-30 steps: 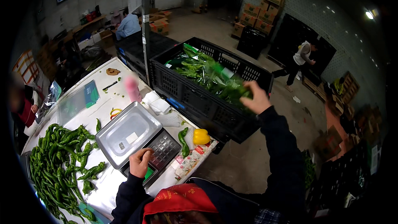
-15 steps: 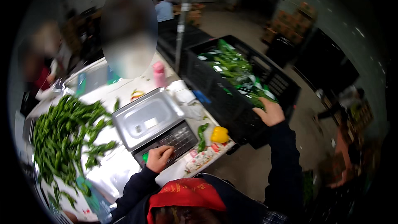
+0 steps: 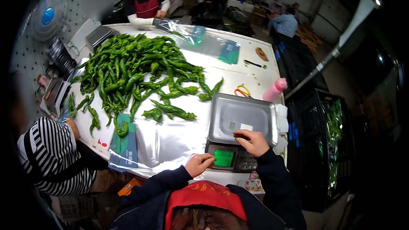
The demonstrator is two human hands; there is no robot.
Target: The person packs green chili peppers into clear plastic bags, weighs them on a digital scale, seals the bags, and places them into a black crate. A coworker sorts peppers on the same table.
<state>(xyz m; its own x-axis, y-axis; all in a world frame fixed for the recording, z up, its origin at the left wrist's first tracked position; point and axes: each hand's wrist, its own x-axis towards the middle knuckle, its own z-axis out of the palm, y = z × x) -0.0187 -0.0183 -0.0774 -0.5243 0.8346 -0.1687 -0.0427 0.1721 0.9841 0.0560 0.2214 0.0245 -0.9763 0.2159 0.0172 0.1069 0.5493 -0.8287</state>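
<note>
A digital scale with a steel tray [image 3: 243, 113] and a lit green display [image 3: 223, 158] sits on the white table in front of me. Close to the display's left edge is my left hand [image 3: 200, 165], its fingers drawn together, and nothing shows in them. My right hand [image 3: 253, 142] hovers at the near edge of the tray, fingers reaching left with the thumb apart, holding nothing visible. A small white label [image 3: 246, 127] lies on the tray. Left of the scale, a large heap of long green peppers [image 3: 136, 61] covers the table, with several loose ones beside clear plastic bags [image 3: 166, 142].
A pink bottle [image 3: 275, 88] and a red-yellow ring-shaped item [image 3: 242, 90] are beyond the scale. Black crates [image 3: 313, 145] stand right, one holding bagged greens [image 3: 334, 123]. A person in striped clothing [image 3: 53, 153] is at left; another in a red apron [image 3: 146, 6] works across the table.
My right hand has left the bagged greens in the crate and come over the scale. My left hand has shifted off the keypad to the display's side. The view has swung left.
</note>
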